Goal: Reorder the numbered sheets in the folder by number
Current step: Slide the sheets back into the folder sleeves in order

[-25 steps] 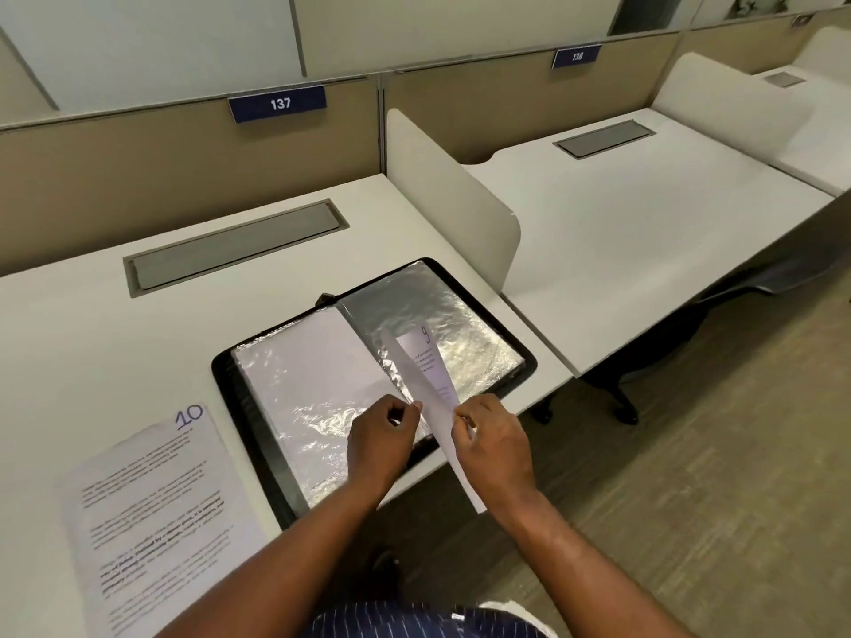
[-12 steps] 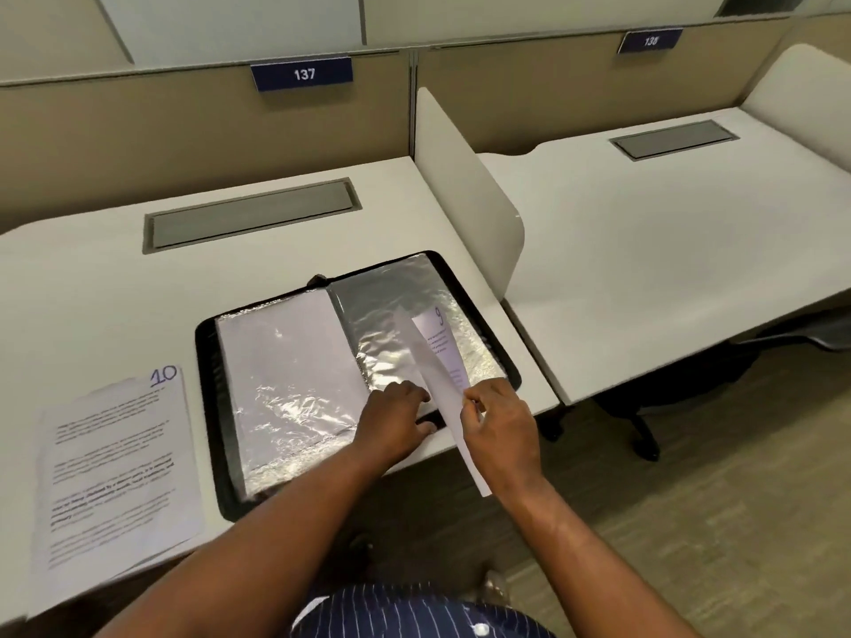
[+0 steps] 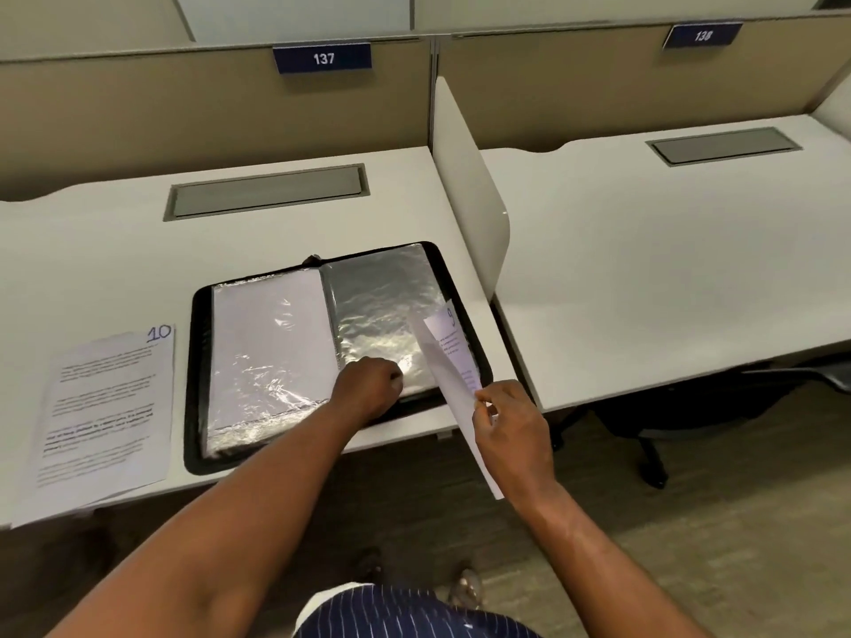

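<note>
Two hands: both at work over an open black folder (image 3: 195,361) lying on a white desk (image 3: 115,250), seen from the person's head camera.
Left hand (image 3: 368,384): fingers curled together at the lower edge of the right-hand plastic sleeve (image 3: 382,306); whether they pinch the sleeve or only press on it cannot be told.
Right hand (image 3: 511,430): thumb and fingers pinch the sheet marked 9 (image 3: 453,366) near its middle, holding it tilted, its upper corner over the folder's right edge and its lower end hanging past the desk's front edge.
Folder: lies open flat just beside the white divider panel (image 3: 465,186), a crinkled clear sleeve on each side; the left-hand sleeve (image 3: 267,343) shows a blank white page.
Sheet marked 10 (image 3: 106,407): lies flat on the desk left of the folder, printed text up, its number written in blue at the top right corner.
Setting: a blue plate reading 137 (image 3: 322,58) on the partition behind the desk; a grey cable hatch (image 3: 267,191) is set into the desk's far side.
</note>
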The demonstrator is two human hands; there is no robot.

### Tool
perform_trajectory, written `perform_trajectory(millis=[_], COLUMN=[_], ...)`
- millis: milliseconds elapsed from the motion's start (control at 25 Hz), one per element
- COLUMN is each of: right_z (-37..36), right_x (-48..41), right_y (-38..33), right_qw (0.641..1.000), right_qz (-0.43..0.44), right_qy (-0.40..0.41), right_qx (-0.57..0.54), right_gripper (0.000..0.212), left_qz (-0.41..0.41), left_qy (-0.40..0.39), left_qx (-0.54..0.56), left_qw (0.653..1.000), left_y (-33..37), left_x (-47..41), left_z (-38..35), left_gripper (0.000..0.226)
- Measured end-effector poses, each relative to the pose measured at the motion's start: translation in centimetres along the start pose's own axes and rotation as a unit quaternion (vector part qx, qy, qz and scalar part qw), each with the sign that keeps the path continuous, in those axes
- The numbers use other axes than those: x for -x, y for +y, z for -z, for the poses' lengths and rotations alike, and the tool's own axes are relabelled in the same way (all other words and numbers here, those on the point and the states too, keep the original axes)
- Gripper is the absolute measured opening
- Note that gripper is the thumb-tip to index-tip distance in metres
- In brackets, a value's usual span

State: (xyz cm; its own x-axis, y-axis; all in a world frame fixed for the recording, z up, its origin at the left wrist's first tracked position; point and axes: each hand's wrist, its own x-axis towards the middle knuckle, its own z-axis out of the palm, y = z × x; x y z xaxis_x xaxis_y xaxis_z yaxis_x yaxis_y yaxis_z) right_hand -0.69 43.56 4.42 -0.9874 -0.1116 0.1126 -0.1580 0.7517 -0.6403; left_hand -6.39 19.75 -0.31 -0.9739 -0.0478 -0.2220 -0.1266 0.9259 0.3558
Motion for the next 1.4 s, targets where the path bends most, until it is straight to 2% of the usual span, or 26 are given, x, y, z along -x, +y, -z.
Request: perform_trajectory(millis=[120,240,560,680,920,1040,1160,1400], right_z=[-0.1,-0.6,-1.0,-1.4,-2.4,-2.6,-2.9,-3.3], right_x=[-0.2,0.3,0.5,0.7,2.6,4.1,5.1,5.9], right_y=[0.2,0.0,-1.4,-2.6,-4.1,-3.8,-3.5,-3.6], right_qw=[1.000,0.999,0.999,1.000,0.999,0.998,0.997,0.992], right_qz=[-0.013,-0.025,-0.036,-0.009,0.031,0.029,0.018,0.019], right_qy=[0.010,0.012,0.023,0.028,0.015,-0.007,-0.025,-0.051], right_qx=[-0.006,-0.016,0.002,-0.001,0.027,0.049,0.071,0.117], right_gripper=[0.015,0.017,0.019,0.019,0.022,0.023,0.023,0.021], left_qz=[0.035,0.059,0.009,0.018,0.046,0.049,0.062,0.072], left_qy=[-0.003,-0.013,-0.073,-0.057,-0.037,-0.030,-0.020,0.047], left_qx=[0.052,0.093,0.121,0.143,0.173,0.200,0.212,0.220], left_qw=[0.998,0.994,0.990,0.988,0.983,0.978,0.975,0.972], left_y=[-0.5,-1.2,-1.9,-2.0,-2.2,-2.7,-2.8,-2.2], left_x=[-0.6,-1.4,-1.9,-1.9,-1.6,-1.5,-1.4,-0.7], left_z=[0.1,0.2,0.8,1.1,0.9,1.2,1.4,1.5], left_gripper=[0.010,0.021,0.014,0.007,0.014,0.008,0.021,0.017])
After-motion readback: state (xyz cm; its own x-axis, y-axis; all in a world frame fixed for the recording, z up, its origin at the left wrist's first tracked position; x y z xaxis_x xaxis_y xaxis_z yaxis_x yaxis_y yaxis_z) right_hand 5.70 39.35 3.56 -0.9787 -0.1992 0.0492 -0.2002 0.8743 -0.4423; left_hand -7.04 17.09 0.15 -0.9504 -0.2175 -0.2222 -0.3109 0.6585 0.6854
